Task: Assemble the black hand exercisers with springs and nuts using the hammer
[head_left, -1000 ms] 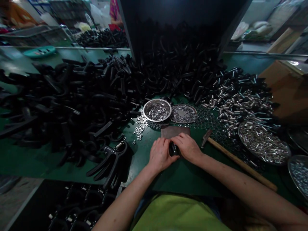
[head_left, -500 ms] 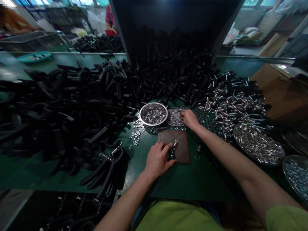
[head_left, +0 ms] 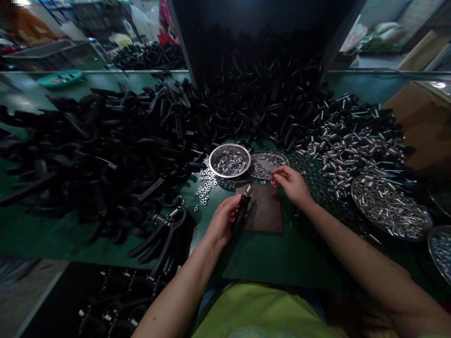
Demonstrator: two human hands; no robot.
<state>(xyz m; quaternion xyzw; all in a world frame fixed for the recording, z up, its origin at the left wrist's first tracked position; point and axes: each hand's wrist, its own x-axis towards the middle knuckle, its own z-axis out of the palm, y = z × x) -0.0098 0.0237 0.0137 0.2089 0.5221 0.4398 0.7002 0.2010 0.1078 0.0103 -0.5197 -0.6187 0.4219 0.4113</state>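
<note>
My left hand [head_left: 222, 219] is wrapped round a black handle part [head_left: 240, 213], which is tilted, with a metal spring [head_left: 248, 190] at its upper end. It is over the left side of a brown square plate [head_left: 266, 211]. My right hand [head_left: 291, 184] is pinched just beyond the plate's upper right corner, by the near edge of a shallow dish of small metal pieces [head_left: 268, 164]; what its fingertips hold is too small to make out. A steel bowl of metal rings [head_left: 229, 160] stands left of that dish.
Black plastic parts [head_left: 116, 150] are heaped at left and back. Loose rings [head_left: 204, 190] lie beside the bowl. Springs and bolts [head_left: 355, 145], a dish of pins [head_left: 391, 206] and a cardboard box [head_left: 419, 122] are at right. Assembled black parts [head_left: 164, 230] lie near the front left.
My left hand has lifted the black part and turned it so its handle shows. My right hand has drawn back from the shallow dish toward the plate. The view has shifted slightly.
</note>
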